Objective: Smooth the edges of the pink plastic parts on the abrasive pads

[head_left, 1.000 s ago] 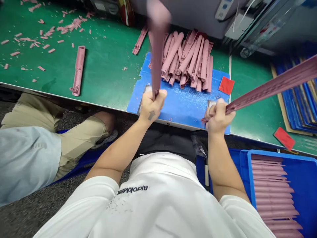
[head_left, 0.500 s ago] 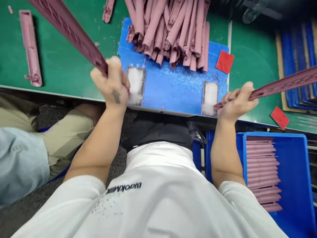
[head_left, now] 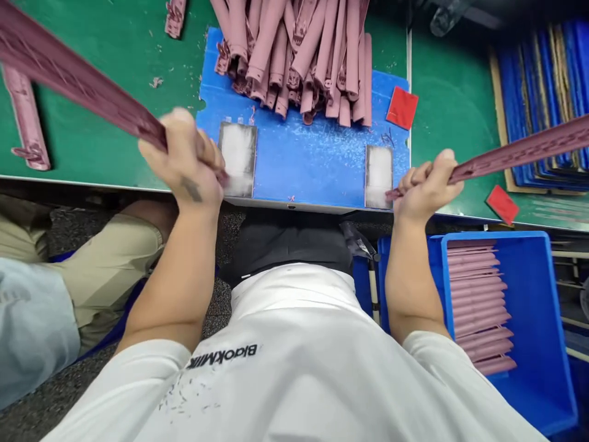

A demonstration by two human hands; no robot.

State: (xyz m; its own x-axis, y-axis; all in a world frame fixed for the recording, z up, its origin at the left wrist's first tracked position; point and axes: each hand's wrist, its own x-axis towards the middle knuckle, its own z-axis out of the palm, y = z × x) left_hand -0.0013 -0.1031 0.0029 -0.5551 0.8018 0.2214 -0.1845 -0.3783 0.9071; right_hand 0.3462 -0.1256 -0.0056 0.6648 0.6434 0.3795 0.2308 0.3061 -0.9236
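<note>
My left hand (head_left: 188, 156) is closed round the lower part of a long pink plastic piece (head_left: 87, 86) that slants up to the upper left. My right hand (head_left: 427, 184) grips a second pink piece (head_left: 524, 149), which reaches out to the right edge of the view. The lower tip of that piece meets the right whitish pad (head_left: 380, 175). Next to the fingers of my left hand is the left whitish pad (head_left: 238, 156). Both pads lie on a blue board (head_left: 313, 166). Several pink parts (head_left: 317, 67) are piled on the board's far side.
A blue bin (head_left: 534, 294) holding several pink pieces stands below the green table (head_left: 124, 55) at the right. Red squares (head_left: 402, 108) lie near the board. Blue stacked sheets (head_left: 547, 104) are at the upper right. A person's leg (head_left: 115, 245) is at the left.
The whole scene has shifted left in the view. My left hand has moved a little left relative to its pad, with its pink piece tilted lower. Both hands keep their grip.
</note>
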